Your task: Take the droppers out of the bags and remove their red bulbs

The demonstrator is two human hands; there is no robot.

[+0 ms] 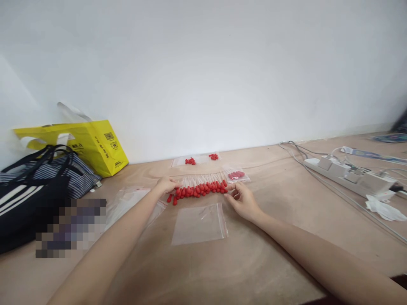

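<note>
A row of small red drop-shaped pieces (200,189) on thin whitish stems lies across the table, red ends toward me. At the row's left end is my left hand (167,185), its fingers stretched out against the stems and partly hidden from view. Two red pieces (172,199) stick out below it. My right hand (242,201) is at the right end, thumb and forefinger apart and close to the last red pieces. A flat clear zip bag (199,224) lies just in front of the row. Behind my right hand rests a clear bag holding red pieces (236,175).
More red pieces (190,161) lie near the wall on clear plastic. Clear bags (127,201) are under my left forearm. A yellow bag (104,148) and a dark striped bag (34,190) stand left. A power strip (349,176) with cables and a crumpled tissue (385,208) lie right.
</note>
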